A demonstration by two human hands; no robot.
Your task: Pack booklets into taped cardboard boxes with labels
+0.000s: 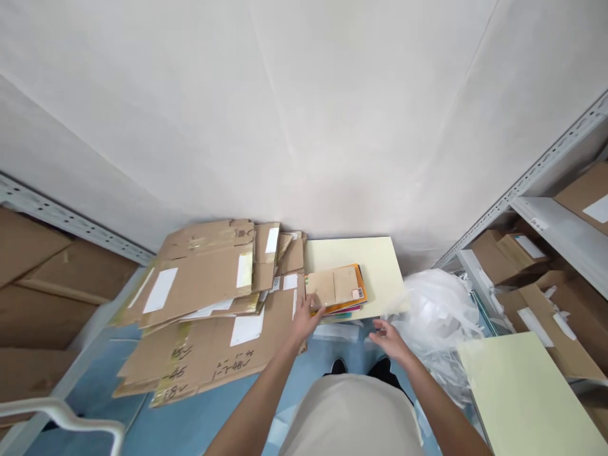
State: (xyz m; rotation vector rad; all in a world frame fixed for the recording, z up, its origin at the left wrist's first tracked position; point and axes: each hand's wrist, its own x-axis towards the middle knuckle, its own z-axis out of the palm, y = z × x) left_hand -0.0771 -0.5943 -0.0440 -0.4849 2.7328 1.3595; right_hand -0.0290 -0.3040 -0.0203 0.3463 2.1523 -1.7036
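Note:
A small stack of flat paper items (335,286), with a brown cardboard piece on top and orange and coloured edges below, lies on a pale yellow board (382,272). At the near left corner of the stack is my left hand (305,318), its thumb and fingers apart and touching the edge. My right hand (390,339) hovers in front of the board, fingers loosely bent and apart, with nothing in it. Beside it, crumpled clear plastic wrapping (439,310) is heaped on the right.
Flattened cardboard boxes (204,272) are piled on the left, against the wall. Metal shelving (560,215) holding cartons stands on the right, with more cartons (47,297) at far left. Another pale board (532,392) lies near right. A white bent tube (66,415) is at lower left.

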